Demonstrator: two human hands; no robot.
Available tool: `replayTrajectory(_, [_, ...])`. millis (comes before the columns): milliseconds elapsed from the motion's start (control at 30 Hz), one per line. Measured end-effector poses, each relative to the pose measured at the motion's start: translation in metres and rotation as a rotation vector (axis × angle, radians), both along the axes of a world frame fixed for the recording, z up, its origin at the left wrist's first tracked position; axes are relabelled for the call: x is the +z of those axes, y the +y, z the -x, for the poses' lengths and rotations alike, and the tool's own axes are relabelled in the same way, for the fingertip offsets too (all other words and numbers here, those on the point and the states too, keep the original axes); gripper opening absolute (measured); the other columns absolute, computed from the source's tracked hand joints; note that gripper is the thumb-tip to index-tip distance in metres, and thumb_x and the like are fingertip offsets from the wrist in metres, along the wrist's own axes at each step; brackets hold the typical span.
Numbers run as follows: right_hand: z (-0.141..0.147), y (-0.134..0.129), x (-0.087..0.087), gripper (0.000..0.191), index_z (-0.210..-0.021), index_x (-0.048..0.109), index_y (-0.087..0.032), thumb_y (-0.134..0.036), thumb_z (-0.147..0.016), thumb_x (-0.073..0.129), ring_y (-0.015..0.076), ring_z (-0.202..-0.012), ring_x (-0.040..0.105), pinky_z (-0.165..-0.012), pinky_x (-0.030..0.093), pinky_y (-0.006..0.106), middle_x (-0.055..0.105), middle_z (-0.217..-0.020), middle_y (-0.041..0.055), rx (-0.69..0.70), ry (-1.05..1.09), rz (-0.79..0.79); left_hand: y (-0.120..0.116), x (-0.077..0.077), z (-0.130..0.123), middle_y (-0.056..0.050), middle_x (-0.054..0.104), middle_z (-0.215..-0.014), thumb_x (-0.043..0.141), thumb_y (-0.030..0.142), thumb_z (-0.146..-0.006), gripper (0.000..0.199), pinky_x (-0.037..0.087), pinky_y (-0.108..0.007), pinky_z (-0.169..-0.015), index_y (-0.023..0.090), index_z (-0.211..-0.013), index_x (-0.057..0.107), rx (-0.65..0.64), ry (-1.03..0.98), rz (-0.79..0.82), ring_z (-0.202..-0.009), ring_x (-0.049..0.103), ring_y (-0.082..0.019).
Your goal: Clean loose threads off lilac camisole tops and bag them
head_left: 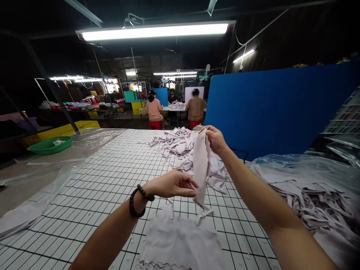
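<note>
My right hand (215,139) pinches the top end of a pale lilac-grey cloth piece (200,165), which hangs down over the table. Beside its lower part is my left hand (177,183), fingers apart, palm turned toward the cloth; it wears a dark beaded bracelet on the wrist. A pale garment with straps (181,240) lies flat on the table nearest me, its wavy lower edge at the bottom of the view. Behind the hanging cloth, a loose pile of similar pieces (180,142) spreads over the grid-marked table (112,176).
At right stand a tall blue panel (270,108) and a plastic bag of pale cloth pieces (317,198). A green basin (50,145) is at left. More pale cloth (22,217) lies at the left edge. People (154,107) sit at a far table.
</note>
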State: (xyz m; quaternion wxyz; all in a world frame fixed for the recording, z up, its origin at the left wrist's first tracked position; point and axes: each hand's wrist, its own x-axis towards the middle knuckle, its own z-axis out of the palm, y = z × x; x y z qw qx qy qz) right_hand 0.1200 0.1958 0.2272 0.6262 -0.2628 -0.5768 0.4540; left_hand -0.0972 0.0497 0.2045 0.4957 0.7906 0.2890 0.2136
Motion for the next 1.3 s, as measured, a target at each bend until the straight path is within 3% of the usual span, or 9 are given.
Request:
replayTrajectory(167, [0.02,-0.044,0.014,0.005,-0.065,0.053,-0.017,-0.015,-0.06,0.052,0.0155,-0.066,0.053,-0.063,0.043,0.029,0.058,-0.071,0.0033,0.559,-0.154,-0.061,0.036,0.02,-0.006,-0.011,0.051,-0.129,0.069,0.04,-0.074,0.06,0.042,-0.038,-0.096,0.02,-0.126,0.047,0.537,-0.289,-0.471,-0.115,0.05,-0.023])
replayTrajectory(233, [0.022,-0.054,0.018,0.004,-0.063,0.054,-0.016,-0.015,-0.06,0.052,0.0171,-0.072,0.053,-0.066,0.043,0.03,0.057,-0.077,0.0049,0.635,-0.265,-0.111,0.056,0.027,-0.01,-0.011,0.054,-0.124,0.076,0.039,-0.066,0.065,0.042,-0.037,-0.095,0.019,-0.123,0.05,0.463,-0.257,-0.418,-0.114,0.05,-0.023])
replayTrajectory(367, [0.013,-0.059,0.017,0.003,-0.061,0.056,-0.016,-0.013,-0.061,0.055,0.02,-0.089,0.051,-0.079,0.042,0.032,0.054,-0.095,0.0056,0.49,-0.387,-0.226,0.072,0.034,-0.026,-0.004,0.064,-0.083,0.075,0.044,-0.064,0.039,0.047,-0.029,-0.075,0.013,-0.085,0.064,0.173,-0.125,-0.016,-0.083,0.059,-0.017])
replayTrajectory(467, [0.003,-0.062,-0.003,0.012,-0.079,0.061,-0.02,-0.021,-0.068,0.06,0.0222,-0.103,0.049,-0.09,0.04,0.035,0.053,-0.107,0.0045,0.313,-0.274,-0.185,0.071,0.037,-0.034,-0.001,0.06,-0.067,0.075,0.049,-0.061,0.04,0.043,-0.025,-0.062,0.012,-0.071,0.063,0.262,-0.078,0.055,-0.066,0.055,-0.013])
replayTrajectory(600, [0.0,-0.073,-0.058,0.06,-0.122,0.05,-0.026,-0.028,-0.067,0.072,0.0229,-0.107,0.052,-0.091,0.044,0.039,0.055,-0.119,0.0051,0.463,-0.216,0.12,0.07,0.043,-0.036,-0.003,0.063,-0.072,0.074,0.052,-0.06,0.043,0.041,-0.024,-0.057,0.013,-0.075,0.065,0.346,-0.097,0.053,-0.064,0.055,-0.013])
replayTrajectory(700, [0.003,-0.078,-0.099,0.06,-0.114,0.057,-0.02,-0.028,-0.059,0.08,0.0239,-0.099,0.058,-0.087,0.047,0.04,0.063,-0.107,0.0075,0.531,-0.278,0.333,0.073,0.053,-0.032,-0.002,0.062,-0.074,0.075,0.052,-0.059,0.044,0.04,-0.023,-0.057,0.013,-0.078,0.065,0.414,-0.151,0.012,-0.064,0.054,-0.013])
replayTrajectory(800, [-0.005,-0.074,-0.122,0.045,-0.097,0.065,-0.015,-0.03,-0.058,0.082,0.0214,-0.087,0.061,-0.083,0.048,0.037,0.067,-0.09,0.006,0.439,-0.241,0.412,0.076,0.066,-0.023,-0.001,0.061,-0.073,0.076,0.052,-0.058,0.043,0.04,-0.022,-0.058,0.014,-0.076,0.064,0.488,-0.209,-0.087,-0.065,0.053,-0.012])
replayTrajectory(1000, [-0.053,-0.065,-0.118,0.033,-0.074,0.065,-0.015,-0.033,-0.055,0.084,0.0149,-0.07,0.058,-0.067,0.047,0.028,0.064,-0.075,0.0015,0.171,-0.22,0.412,0.089,0.074,0.006,-0.002,0.062,-0.072,0.078,0.053,-0.055,0.047,0.036,-0.021,-0.058,0.013,-0.075,0.065,0.653,-0.174,-0.221,-0.064,0.05,-0.011])
replayTrajectory(1300, [-0.079,-0.06,-0.117,0.029,-0.076,0.056,-0.016,-0.034,-0.064,0.076,0.0077,-0.053,0.044,-0.047,0.029,0.02,0.054,-0.063,-0.0041,0.061,-0.253,0.398,0.116,0.046,0.037,0.001,0.059,-0.067,0.078,0.052,-0.056,0.045,0.036,-0.02,-0.053,0.014,-0.074,0.064,0.713,-0.263,-0.116,-0.059,0.048,-0.008])
